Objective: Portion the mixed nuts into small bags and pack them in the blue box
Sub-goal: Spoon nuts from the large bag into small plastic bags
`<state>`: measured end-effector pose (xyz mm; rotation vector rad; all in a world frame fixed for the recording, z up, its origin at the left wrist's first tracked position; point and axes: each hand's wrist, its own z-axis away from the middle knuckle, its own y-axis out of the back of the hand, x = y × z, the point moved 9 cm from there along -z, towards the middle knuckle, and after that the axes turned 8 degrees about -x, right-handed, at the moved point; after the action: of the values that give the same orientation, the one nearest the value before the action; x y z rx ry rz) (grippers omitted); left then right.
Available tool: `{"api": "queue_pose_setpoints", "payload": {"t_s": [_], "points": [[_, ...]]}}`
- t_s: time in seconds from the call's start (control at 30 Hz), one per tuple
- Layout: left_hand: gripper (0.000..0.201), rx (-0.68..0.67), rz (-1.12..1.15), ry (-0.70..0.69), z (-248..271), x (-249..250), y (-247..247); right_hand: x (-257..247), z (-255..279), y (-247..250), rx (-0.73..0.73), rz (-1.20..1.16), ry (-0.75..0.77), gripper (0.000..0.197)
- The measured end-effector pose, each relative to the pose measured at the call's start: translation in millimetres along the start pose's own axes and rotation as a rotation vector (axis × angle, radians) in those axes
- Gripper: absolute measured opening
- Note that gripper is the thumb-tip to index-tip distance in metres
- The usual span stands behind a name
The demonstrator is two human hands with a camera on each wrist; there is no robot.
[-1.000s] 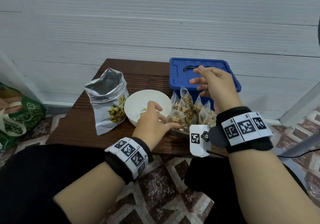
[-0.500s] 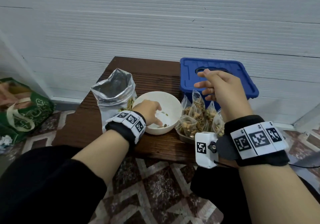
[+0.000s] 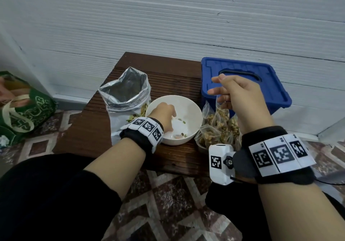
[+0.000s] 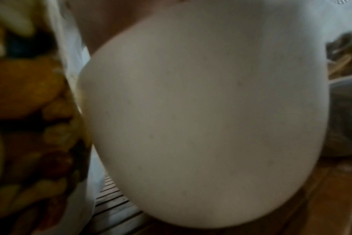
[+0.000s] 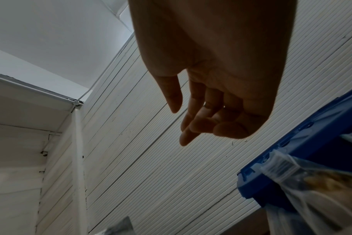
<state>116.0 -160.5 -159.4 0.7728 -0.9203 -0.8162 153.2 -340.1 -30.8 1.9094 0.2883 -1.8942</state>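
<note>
Several filled bags (image 3: 218, 128) at table's (image 3: 168, 162) front right corner; blue box (image 3: 242, 84) lidded, unpacked. Left hand (image 3: 165, 113) in near-empty bowl (image 3: 188, 104), grip hidden; right hand (image 3: 240, 99) loosely curled, empty.

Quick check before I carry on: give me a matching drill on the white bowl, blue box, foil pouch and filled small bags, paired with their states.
Things:
1. white bowl
2. blue box
3. foil pouch
4. small bags

States:
A. lid on
B. top open, standing
C. nearly empty, left hand inside
D. filled with nuts, clustered in front of the box

Pairs: 1-C, 2-A, 3-B, 4-D
</note>
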Motion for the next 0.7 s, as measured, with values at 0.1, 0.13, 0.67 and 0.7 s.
{"api": "queue_pose_setpoints", "payload": {"t_s": [0.1,0.13,0.67,0.7], "points": [[0.046,0.130,0.186,-0.092,4,4,14,0,0,-3,-0.006,0.005,-0.006,0.022],[0.043,0.178,0.264,-0.127,8,7,20,0,1,-4,-0.005,0.011,-0.003,0.022],[0.046,0.259,0.841,-0.537,59,49,75,4,-3,-27,-0.133,0.479,0.051,0.039],[0.046,0.252,0.863,-0.545,61,50,76,4,-3,-27,-0.126,0.461,0.056,0.038]]}}
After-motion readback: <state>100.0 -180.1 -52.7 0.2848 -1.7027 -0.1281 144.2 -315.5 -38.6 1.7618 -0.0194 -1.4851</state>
